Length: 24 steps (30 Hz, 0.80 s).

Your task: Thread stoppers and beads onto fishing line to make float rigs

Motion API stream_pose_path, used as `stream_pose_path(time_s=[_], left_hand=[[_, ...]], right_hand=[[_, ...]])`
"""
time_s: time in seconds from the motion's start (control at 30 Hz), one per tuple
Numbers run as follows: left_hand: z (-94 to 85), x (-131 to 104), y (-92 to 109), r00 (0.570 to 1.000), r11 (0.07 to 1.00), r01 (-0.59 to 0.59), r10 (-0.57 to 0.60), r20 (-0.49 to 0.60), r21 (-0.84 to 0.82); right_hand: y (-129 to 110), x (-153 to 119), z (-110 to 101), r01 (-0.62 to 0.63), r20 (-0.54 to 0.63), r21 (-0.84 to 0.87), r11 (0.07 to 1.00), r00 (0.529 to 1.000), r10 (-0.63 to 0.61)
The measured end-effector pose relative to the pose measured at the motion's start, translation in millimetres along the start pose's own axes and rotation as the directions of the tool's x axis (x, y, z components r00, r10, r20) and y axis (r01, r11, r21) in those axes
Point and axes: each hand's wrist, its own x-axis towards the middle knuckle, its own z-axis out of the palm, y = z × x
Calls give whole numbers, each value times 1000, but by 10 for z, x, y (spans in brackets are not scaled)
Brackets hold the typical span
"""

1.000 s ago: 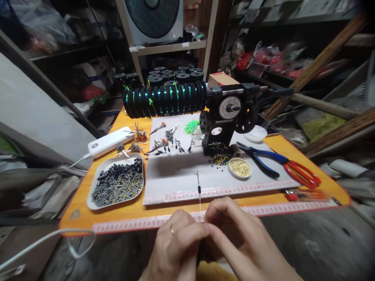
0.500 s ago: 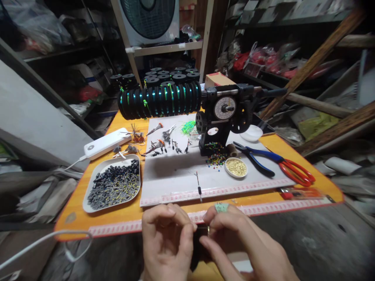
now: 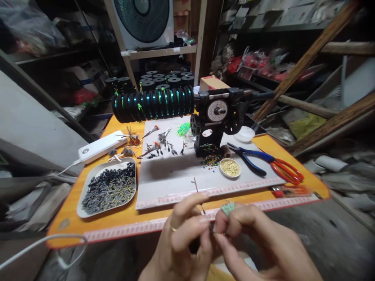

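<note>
My left hand [image 3: 187, 234] is closed in a pinch beside the table's front edge, a ring on one finger. My right hand [image 3: 254, 238], with green tape round a fingertip, pinches close by, and the fingertips almost meet. What each holds is tiny and mostly hidden, though a small glint shows at the right thumb. Just past the left fingers, a thin stem with a dark sleeve [image 3: 203, 207] leans over the front measuring tape [image 3: 125, 227]. A small round dish [image 3: 230, 168] of gold-coloured bits stands beyond my right hand.
A square tray [image 3: 78, 203] of black and grey sleeves is at left. Behind stands a black winding machine [image 3: 217, 111] with a row of spools [image 3: 154, 104]. Blue-and-red pliers [image 3: 263, 157] lie at right. Coloured beads [image 3: 211, 159] and a white power bank [image 3: 101, 147] are also on the table.
Both hands have shifted right in the view and my left fingers have risen over the front edge of the board. The fingertips have come closer together. The whole scene has slid slightly left.
</note>
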Motion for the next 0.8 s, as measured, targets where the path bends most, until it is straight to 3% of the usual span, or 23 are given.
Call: stream_pose_path(time_s=[0.07, 0.13, 0.33, 0.4, 0.47, 0.57, 0.67, 0.8], left_hand=[[-32, 106, -28, 972, 981, -168, 149, 181, 93], [-110, 234, -37, 936, 954, -268, 225, 272, 132], [-367, 482, -20, 850, 925, -354, 257, 460, 138], [-410, 488, -16, 828, 914, -389, 292, 479, 116], [-427, 470, -4, 837, 928, -355, 261, 482, 115], [-406, 421, 36, 906, 966, -221, 153, 395, 132], [-365, 366, 79, 958, 989, -98, 63, 281, 109], [-351, 317, 111, 979, 992, 0, -26, 202, 128]], right_hand=[[-8, 49, -64, -11, 9, 16, 1000, 1000, 11], [-14, 102, -139, -1, 37, 16, 1000, 999, 0], [-35, 254, -341, -35, 233, -48, 998, 971, 45], [-30, 280, -347, -90, 277, 1, 996, 957, 86], [-13, 285, -309, -174, 277, 136, 975, 952, 131], [17, 258, -168, -274, 184, 449, 850, 960, 212], [31, 193, 46, -193, 3, 664, 722, 967, 256], [27, 59, 307, 92, -350, 525, 846, 929, 116]])
